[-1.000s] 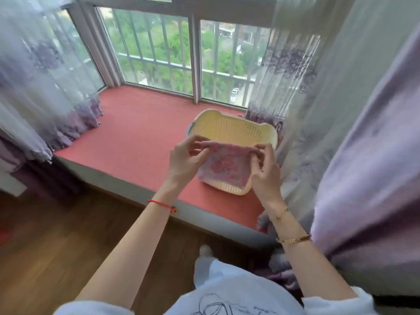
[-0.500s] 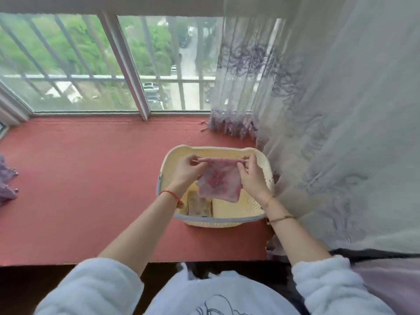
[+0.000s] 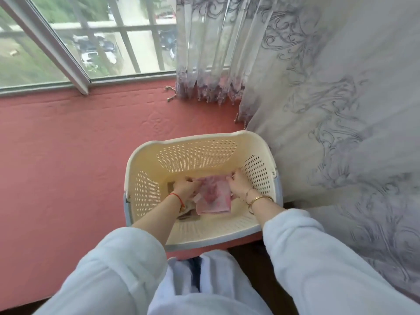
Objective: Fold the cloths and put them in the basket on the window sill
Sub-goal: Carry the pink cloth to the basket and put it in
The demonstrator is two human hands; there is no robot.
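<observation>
**Cloth now down inside the basket**

Since the earlier frames: both hands went from holding the pink cloth up above the rim to reaching down into the basket; the camera also tipped further down and closer.

Head view:
- Cream perforated basket [image 3: 200, 155] sits on the red window sill [image 3: 68, 144], at about 5 o'clock from the sill's centre, just beside the grey embroidered curtain [image 3: 329, 110] at its 3 o'clock.
- Folded pink cloth [image 3: 212, 196] is low in the basket, near the floor, centre-right. Whether it's fully resting I can't tell.
- Left hand [image 3: 186, 187] pinches the cloth's far-left corner, fingers closed on it. Red string on that wrist.
- Right hand [image 3: 238, 184] pinches the far-right corner, closed on the fabric. Gold bracelets on that wrist.
- Another folded cloth [image 3: 189, 213], brownish, lies on the basket floor at 7 o'clock from the pink one, partly under the left forearm.
- Window frame [image 3: 56, 53] at 11 o'clock.
</observation>
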